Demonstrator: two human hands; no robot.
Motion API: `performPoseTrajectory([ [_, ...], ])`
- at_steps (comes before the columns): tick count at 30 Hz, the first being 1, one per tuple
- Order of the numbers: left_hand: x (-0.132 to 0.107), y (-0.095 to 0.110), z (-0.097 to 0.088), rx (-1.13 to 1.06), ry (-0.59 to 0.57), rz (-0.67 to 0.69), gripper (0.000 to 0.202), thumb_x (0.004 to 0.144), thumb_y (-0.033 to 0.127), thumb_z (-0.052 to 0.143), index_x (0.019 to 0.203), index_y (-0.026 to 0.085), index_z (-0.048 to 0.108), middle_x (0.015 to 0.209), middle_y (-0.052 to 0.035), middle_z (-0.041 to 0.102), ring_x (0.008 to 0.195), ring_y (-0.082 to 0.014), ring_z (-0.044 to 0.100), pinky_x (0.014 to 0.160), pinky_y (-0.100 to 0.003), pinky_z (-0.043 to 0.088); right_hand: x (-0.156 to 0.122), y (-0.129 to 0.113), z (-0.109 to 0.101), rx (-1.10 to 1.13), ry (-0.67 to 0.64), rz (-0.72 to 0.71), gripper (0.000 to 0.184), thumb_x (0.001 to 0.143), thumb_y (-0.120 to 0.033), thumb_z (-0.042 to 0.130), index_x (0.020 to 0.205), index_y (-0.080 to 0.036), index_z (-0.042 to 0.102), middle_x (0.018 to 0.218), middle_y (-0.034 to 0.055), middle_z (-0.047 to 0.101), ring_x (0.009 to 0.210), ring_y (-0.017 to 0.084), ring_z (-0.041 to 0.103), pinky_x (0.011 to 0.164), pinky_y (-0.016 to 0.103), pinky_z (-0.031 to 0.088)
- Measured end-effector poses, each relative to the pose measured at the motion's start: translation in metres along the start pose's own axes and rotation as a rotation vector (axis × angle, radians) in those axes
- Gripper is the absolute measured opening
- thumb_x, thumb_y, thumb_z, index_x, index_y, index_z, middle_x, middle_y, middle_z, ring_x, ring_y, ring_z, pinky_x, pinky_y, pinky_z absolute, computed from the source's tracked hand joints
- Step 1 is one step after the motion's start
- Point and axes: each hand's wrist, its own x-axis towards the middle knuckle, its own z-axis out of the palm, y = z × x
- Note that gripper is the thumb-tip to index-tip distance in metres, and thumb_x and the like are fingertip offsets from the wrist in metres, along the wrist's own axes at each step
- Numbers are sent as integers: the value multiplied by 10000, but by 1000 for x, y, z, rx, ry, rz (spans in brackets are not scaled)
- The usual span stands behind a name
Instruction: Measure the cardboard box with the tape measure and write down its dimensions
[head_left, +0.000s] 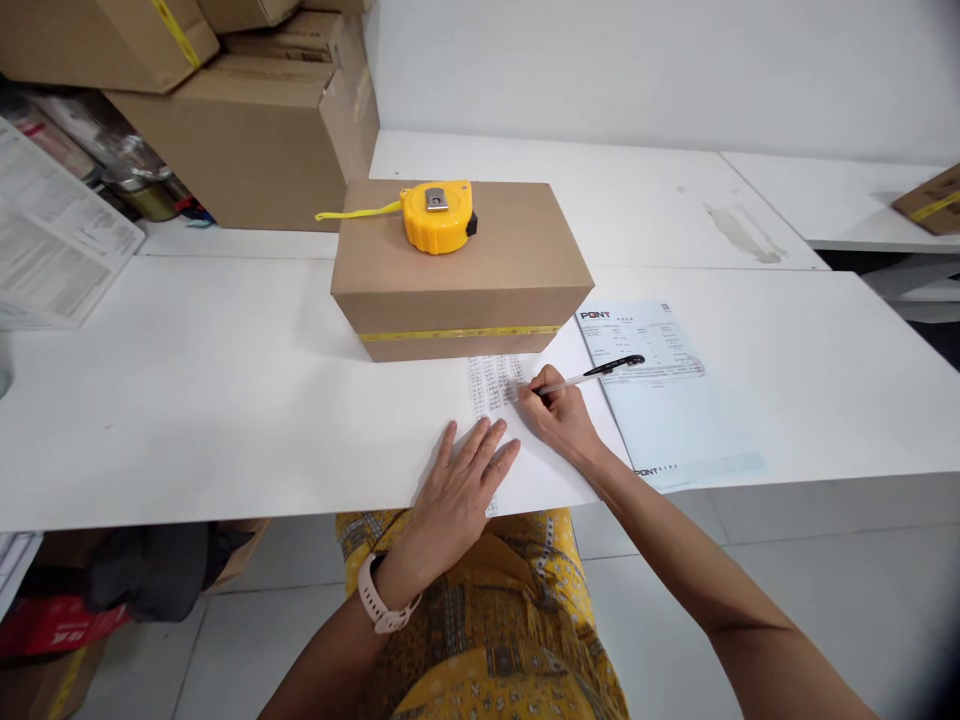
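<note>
My right hand (559,412) is closed around a pen (600,372) with a clear barrel and black cap end, its tip side down at a white sheet of paper (551,480). Columns of small handwriting cover the sheet's upper part. Flat on the lower left of that sheet lies my left hand (469,475), fingers spread, holding nothing. Just beyond the hands stands a closed cardboard box (457,285) with yellow tape along its side, over the sheet's far edge. On the box rests a yellow tape measure (437,218) with its strap pointing left.
A bluish printed form (675,400) lies right of the sheet. Stacked cardboard boxes (247,140) stand at the back left, near a large printed sheet (52,230). Another taped box (930,200) sits at the far right. The white table's front edge (225,522) runs close before me.
</note>
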Motion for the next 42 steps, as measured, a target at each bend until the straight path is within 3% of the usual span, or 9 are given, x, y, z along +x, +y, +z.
performPoseTrajectory([
  [42,1,-1,-1,-32,-20,-7,736,917,120,488,1615,146,256,1716,-142,195,1598,-325,136,1277,-645,170,0,-1,1,-38,-21,-8,201,829,-313,587,724,-250,427,516,-85,384,492,99,346,497,264,254],
])
